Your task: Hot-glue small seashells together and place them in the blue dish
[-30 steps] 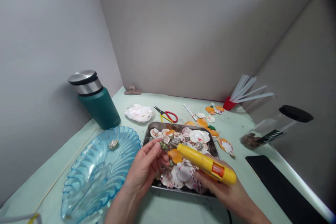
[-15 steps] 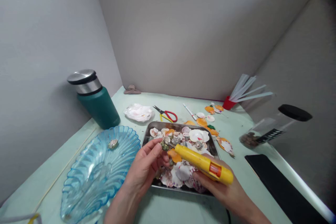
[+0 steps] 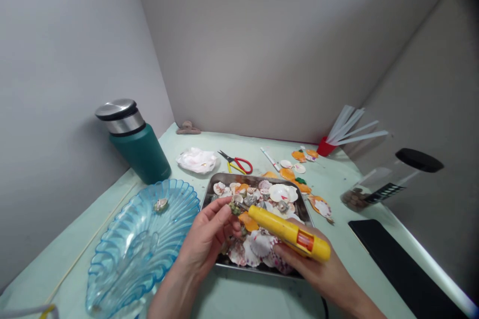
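Note:
My left hand [image 3: 210, 239] pinches a small greenish shell [image 3: 234, 208] between thumb and fingertips, above the near left part of a metal tray [image 3: 220, 180] filled with several shells. My right hand [image 3: 318, 271] grips a yellow glue gun [image 3: 290, 233]. Its nozzle points left and touches the small shell. A blue glass shell-shaped dish [image 3: 138, 244] lies to the left of the tray, with one small shell [image 3: 161, 204] stuck on its far side.
A green flask [image 3: 134, 142] stands at the back left. Behind the tray lie a white tissue [image 3: 197, 159], red-handled scissors [image 3: 237, 163], a pen [image 3: 270, 158] and loose shells [image 3: 299, 164]. A red cup of glue sticks [image 3: 350, 132], a tilted jar [image 3: 389, 182] and a black phone [image 3: 404, 271] are on the right.
The glue gun's nozzle has slid slightly left, closing onto the small shell in my left hand. The view has shifted a little; nothing else moved.

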The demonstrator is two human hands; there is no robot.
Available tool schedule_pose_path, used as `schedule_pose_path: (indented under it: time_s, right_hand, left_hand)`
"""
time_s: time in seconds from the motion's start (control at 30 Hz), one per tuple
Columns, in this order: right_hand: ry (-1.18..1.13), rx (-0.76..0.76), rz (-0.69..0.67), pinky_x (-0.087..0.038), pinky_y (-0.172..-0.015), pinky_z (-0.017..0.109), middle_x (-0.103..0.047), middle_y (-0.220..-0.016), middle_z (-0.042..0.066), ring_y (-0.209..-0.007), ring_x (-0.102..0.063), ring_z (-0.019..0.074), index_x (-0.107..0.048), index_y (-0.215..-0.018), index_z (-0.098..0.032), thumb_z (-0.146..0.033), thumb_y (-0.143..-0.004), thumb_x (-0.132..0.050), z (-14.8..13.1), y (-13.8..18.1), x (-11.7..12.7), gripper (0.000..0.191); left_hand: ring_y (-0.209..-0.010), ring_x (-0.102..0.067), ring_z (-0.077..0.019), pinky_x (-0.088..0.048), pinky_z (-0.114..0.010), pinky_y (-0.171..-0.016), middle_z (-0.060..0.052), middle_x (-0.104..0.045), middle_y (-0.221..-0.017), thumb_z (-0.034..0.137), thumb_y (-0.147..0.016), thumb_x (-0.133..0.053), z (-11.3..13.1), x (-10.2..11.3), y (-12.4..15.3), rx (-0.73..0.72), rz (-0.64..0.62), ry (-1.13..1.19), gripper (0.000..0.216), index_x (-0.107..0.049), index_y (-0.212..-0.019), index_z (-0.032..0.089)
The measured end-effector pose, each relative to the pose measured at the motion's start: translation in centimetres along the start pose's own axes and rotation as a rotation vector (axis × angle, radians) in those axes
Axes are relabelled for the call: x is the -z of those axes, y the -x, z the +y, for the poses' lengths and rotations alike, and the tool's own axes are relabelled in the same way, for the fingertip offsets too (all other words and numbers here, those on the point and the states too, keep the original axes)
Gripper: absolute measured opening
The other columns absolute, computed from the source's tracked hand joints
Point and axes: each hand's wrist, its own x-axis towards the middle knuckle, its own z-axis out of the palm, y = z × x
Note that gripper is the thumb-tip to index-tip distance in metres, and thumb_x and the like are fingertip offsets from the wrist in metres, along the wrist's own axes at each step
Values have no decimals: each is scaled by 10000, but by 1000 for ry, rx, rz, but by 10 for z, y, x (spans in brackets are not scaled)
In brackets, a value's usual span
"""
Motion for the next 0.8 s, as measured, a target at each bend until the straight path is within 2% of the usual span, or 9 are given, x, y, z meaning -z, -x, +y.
schedule_pose_path:
  time_s: [0.23,0.47,0.63,0.8]
  right_hand:
    - [7,22,5,-486,-466,263,-639,-621,-5,-500,-590,175,-625,-737,-234,-345,-827,-618,1,1,0,143]
    - [7,54,23,-498,-484,259,-626,-617,-15,-497,-579,165,-614,-739,-236,-319,-829,-625,1,1,1,123]
    - [-1,45,-57,-514,-519,246,-627,-659,-19,-553,-595,158,-614,-796,-227,-297,-838,-626,0,1,2,82]
    - [19,27,-53,-522,-537,256,-630,-664,-15,-570,-602,166,-608,-789,-223,-316,-830,-634,1,2,1,105]
  left_hand:
    - [-540,-591,-111,-505,-216,-542,-32,-649,-604,288,-648,-816,1,0,0,2,-4,5,387,-649,-964,139]
    - [-546,-601,-103,-511,-207,-558,-27,-662,-640,284,-716,-765,0,1,-3,-25,-27,21,312,-655,-970,141]
    - [-530,-594,-100,-506,-207,-551,-26,-656,-630,291,-719,-761,-1,3,-3,-11,-24,6,328,-647,-988,141]
    - [-543,-592,-105,-507,-212,-555,-27,-649,-619,285,-726,-756,0,3,-2,-11,-26,2,327,-639,-996,143]
